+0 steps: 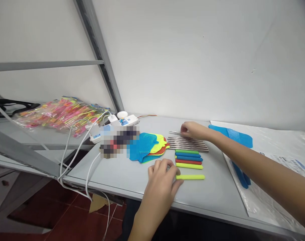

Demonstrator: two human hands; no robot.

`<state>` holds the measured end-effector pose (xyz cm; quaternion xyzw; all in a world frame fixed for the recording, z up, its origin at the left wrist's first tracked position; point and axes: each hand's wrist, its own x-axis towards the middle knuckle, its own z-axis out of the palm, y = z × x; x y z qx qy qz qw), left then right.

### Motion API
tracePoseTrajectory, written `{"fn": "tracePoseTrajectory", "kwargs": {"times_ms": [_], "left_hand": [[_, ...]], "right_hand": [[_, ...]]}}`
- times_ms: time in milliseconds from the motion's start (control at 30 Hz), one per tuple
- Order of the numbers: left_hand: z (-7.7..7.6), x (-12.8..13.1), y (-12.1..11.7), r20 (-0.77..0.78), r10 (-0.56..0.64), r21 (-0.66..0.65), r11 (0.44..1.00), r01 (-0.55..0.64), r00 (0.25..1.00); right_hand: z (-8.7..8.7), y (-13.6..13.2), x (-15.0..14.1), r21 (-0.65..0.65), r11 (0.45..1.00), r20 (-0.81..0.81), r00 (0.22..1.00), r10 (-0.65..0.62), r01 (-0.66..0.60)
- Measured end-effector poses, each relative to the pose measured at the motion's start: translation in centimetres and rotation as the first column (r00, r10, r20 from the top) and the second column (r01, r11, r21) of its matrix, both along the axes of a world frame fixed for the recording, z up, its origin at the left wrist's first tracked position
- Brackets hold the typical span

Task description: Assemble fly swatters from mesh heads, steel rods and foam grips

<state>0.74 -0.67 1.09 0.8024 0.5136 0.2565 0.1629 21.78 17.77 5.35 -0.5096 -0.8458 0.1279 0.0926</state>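
- A person's left hand (162,174) pinches the left end of a yellow-green tube (192,177), thumb and fingers clamped on it, in front of the row of metal rods (189,144).
- The right hand (194,130), at the back edge of the row of metal rods, has its grip closed on a thin rod (174,132), straight and silvery.
- The yellow-green tube is slim, smooth and evenly bright, lying flat on the gray surface (210,187).
- Between it and the row of metal rods lie five similar tubes (189,161): green, two blue, red and yellow-green, side by side.
- Just left of the row of metal rods, perforated swatter heads (142,147) overlap in blue, yellow and red.
- Right of the row of metal rods, a white bag (263,204) bears blue swatter pieces (234,134); its label print (300,164) is too small to read.
- Well left of the row of metal rods sit clear packets (64,115) of pink and yellow items.
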Motion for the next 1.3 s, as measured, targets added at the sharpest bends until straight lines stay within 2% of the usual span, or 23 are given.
{"fn": "tracePoseTrajectory", "kwargs": {"times_ms": [100,167,267,300,333,367,400,433,500,567,667,800,933,1133,1300], "left_hand": [[0.2,-0.3,-0.3,0.060,-0.028,-0.007,1.000,0.028,0.998],[0.5,-0.5,-0.4,0.169,-0.035,0.021,0.999,0.032,0.985],[0.9,-0.5,-0.6,0.385,-0.035,0.111,0.994,-0.008,0.922],[0.9,-0.5,-0.7,0.441,-0.041,0.148,0.989,-0.027,0.897],[1.0,-0.3,-0.8,0.481,-0.050,0.181,0.983,-0.043,0.875],[0.9,-0.1,-1.0,0.509,-0.059,0.210,0.976,-0.058,0.859],[0.9,0.2,-1.1,0.528,-0.064,0.229,0.971,-0.069,0.847],[0.7,0.5,-1.2,0.540,-0.064,0.237,0.968,-0.079,0.839],[0.4,1.2,-1.4,0.555,-0.053,0.224,0.971,-0.088,0.830],[0.1,1.7,-1.5,0.543,-0.043,0.212,0.973,-0.087,0.839],[-0.3,2.2,-1.4,0.516,-0.045,0.203,0.977,-0.071,0.856],[-0.5,2.3,-1.2,0.506,-0.034,0.178,0.982,-0.066,0.862],[-0.6,2.3,-1.1,0.490,-0.046,0.186,0.981,-0.053,0.871],[-0.7,2.4,-0.9,0.434,-0.026,0.106,0.994,-0.022,0.900],[-0.5,2.4,-1.1,0.403,-0.009,0.055,0.998,-0.014,0.915]], "right_hand": [[1.4,-1.0,0.5,0.089,0.990,-0.083,0.991,-0.101,0.108],[3.0,-2.1,0.7,0.159,0.970,-0.147,0.976,-0.159,0.182],[5.7,-5.2,0.3,0.246,0.929,-0.383,0.908,-0.169,0.277],[6.5,-6.6,-0.1,0.224,0.924,-0.607,0.787,-0.116,0.309],[7.3,-8.2,-0.7,0.133,0.952,-0.805,0.591,-0.059,0.277],[8.0,-9.9,-1.3,0.034,0.978,-0.924,0.379,-0.047,0.205],[8.5,-11.6,-1.9,-0.052,0.992,-0.976,0.206,-0.074,0.111],[8.9,-13.2,-2.6,-0.115,0.993,-0.990,0.078,-0.117,0.024],[9.2,-16.1,-3.9,-0.178,0.980,-0.979,-0.085,-0.185,-0.086],[9.0,-18.0,-4.8,-0.206,0.964,-0.959,-0.160,-0.233,-0.167],[8.2,-18.9,-5.7,-0.238,0.939,-0.936,-0.200,-0.290,-0.246],[7.0,-18.5,-6.2,-0.253,0.926,-0.929,-0.198,-0.314,-0.282],[6.3,-18.0,-6.4,-0.216,0.931,-0.948,-0.164,-0.272,-0.293],[6.1,-17.9,-6.3,-0.193,0.937,-0.972,-0.071,-0.222,-0.292],[6.0,-17.9,-5.8,-0.199,0.935,-0.972,-0.063,-0.226,-0.293]]}}
